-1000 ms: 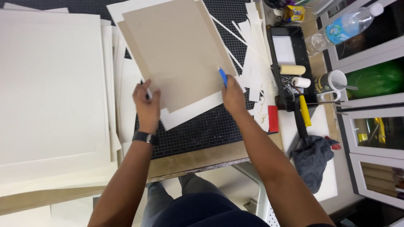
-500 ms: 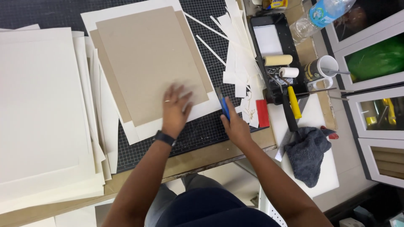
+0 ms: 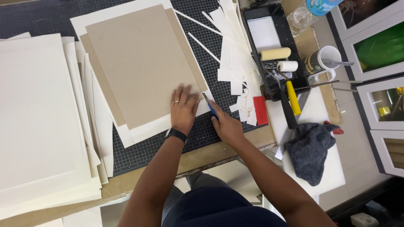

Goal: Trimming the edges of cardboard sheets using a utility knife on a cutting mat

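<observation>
The left hand [image 3: 183,110] lay flat, fingers spread, pressing on the lower right corner of the brown board [image 3: 141,65] without gripping it. The right hand [image 3: 226,126] was closed around a blue-handled knife [image 3: 210,106], its blade at the board's right edge, just beside the left fingertips. Both forearms reached up from the bottom of the view. The board rested on a cream sheet [image 3: 139,133] over the gridded cutting mat [image 3: 139,153].

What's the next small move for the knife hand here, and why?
Probably draw the blue knife toward the body along the brown board's right edge. The left hand presses that corner flat, the right hand has the blade at the cream sheet beside it.
</observation>
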